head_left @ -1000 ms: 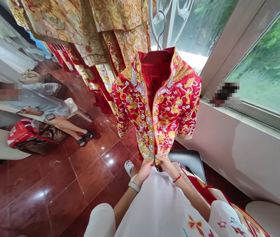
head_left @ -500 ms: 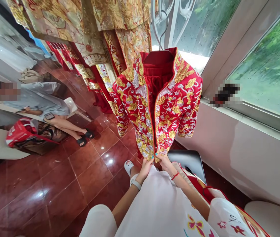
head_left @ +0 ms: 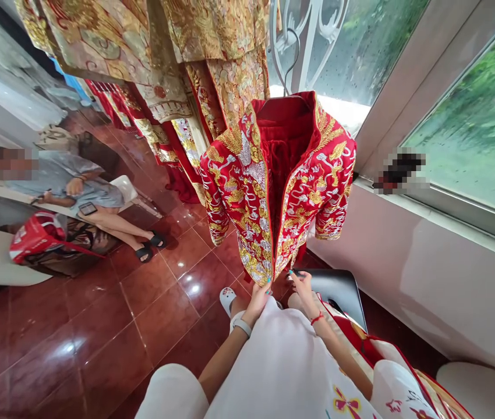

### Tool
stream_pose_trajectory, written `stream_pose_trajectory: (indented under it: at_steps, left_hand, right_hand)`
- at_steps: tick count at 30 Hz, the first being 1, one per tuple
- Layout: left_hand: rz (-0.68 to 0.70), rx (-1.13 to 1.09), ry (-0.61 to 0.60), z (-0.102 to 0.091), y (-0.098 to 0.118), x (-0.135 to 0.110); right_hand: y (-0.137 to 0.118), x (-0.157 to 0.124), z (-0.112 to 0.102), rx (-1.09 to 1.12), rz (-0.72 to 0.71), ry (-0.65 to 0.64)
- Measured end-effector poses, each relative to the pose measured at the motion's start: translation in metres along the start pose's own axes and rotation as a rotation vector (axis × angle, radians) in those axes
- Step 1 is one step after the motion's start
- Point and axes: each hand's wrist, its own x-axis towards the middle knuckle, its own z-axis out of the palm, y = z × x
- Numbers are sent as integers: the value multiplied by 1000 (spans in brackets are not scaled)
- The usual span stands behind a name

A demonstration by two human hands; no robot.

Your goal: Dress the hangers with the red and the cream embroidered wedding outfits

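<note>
A red jacket [head_left: 251,201] with gold and silver embroidery hangs in front of me on a metal hanger [head_left: 290,67], its front parted and its collar standing up. At the bottom corner of the left front panel, my left hand [head_left: 260,298] pinches the hem between thumb and fingers. My right hand [head_left: 302,286] is off to the side, just below the lower edge of the right panel. Its thumb and fingers are apart, and I see no cloth between them. Dark red fabric shows inside the collar.
Behind the jacket hang gold embroidered garments [head_left: 239,87]. A black chair [head_left: 339,291] stands by the wall at right, with red and cream cloth [head_left: 352,329] near it. Windows [head_left: 470,128] line the right side. At left sits a person [head_left: 68,180] beside a red bag [head_left: 38,233].
My right hand has let go of the right panel's hem and moved slightly right. That panel has swung inward at the bottom. My left hand stays on its corner.
</note>
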Motion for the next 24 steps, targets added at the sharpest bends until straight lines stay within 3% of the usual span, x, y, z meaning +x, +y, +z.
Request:
stream_pose_trajectory:
  at_steps: [8, 15, 24]
  left_hand:
    - [-44, -18, -44, 12, 0, 6]
    - [-45, 20, -43, 9, 5, 7]
    - [-11, 49, -1, 7, 6, 5]
  right_hand:
    - [-10, -12, 21, -321, -143, -240]
    - [-23, -11, 25, -559, -192, -235]
    - [-26, -9, 34, -709, -212, -187]
